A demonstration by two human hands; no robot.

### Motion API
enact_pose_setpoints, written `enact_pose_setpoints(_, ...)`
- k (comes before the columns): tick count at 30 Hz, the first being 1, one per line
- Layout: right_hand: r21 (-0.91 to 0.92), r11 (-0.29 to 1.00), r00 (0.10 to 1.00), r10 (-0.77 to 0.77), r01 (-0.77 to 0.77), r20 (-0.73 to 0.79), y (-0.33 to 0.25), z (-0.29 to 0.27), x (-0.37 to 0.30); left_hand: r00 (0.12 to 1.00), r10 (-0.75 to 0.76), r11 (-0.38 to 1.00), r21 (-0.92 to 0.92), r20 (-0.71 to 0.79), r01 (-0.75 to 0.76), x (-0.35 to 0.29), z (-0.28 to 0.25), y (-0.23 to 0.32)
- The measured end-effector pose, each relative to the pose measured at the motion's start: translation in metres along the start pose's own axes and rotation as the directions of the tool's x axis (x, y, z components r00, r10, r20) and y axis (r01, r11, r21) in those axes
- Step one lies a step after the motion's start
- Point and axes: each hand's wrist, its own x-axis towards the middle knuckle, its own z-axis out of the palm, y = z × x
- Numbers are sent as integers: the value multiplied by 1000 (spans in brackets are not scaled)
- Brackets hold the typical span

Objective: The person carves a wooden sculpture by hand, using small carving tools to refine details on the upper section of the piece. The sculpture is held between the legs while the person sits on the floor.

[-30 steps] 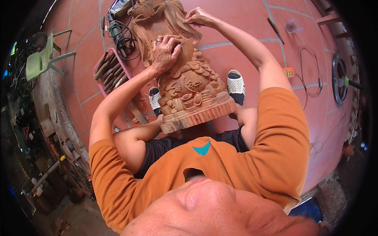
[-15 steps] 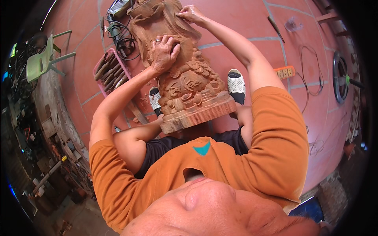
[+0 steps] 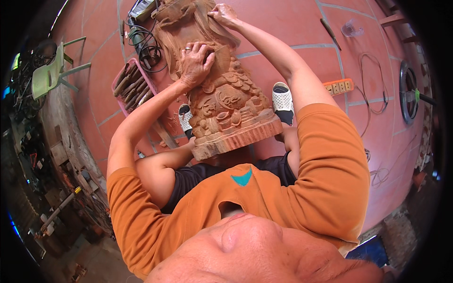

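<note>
A brown wood carving point(image 3: 231, 101), with coin-like discs and rounded relief figures near its base, lies between my feet with its base toward me. My left hand point(image 3: 196, 63), wearing a ring, bears down on the carving's middle with its fingers bent over the wood. Farther up, my right hand point(image 3: 224, 15) is closed in a pinch against the right edge of a carved, drape-like fold. Whatever its fingertips may hold is hidden. The far end of the carving runs out of the picture at the top.
Left of the carving, a pink basket point(image 3: 150, 85) holds several wooden-handled tools beside a corded power tool point(image 3: 138, 40). A green chair point(image 3: 47, 78) stands farther left. On the tiled floor at right are an orange power strip point(image 3: 340, 87), a chisel-like tool point(image 3: 330, 34) and a clear cup point(image 3: 351, 28).
My right hand has shifted slightly up and to the left along the carved fold. My left hand and the carving look nearly unmoved.
</note>
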Motion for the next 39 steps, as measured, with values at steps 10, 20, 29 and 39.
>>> enact_pose_setpoints(10,127,977,907,106,-172,408,-37,-39,-35,998,-32,999,17,-47,33,-19,-2,-13)
enact_pose_setpoints(20,-28,997,972,-63,71,224,-43,-21,-18,999,-31,1000,5,-44,31,-15,-4,-9)
enact_pose_setpoints(29,-51,997,967,-41,55,252,-37,-49,-43,998,-3,1000,-3,-65,3,-11,1,-8)
enact_pose_setpoints(39,-94,993,977,-56,77,206,-48,-30,-21,998,10,1000,25,-59,-9,-9,1,-8)
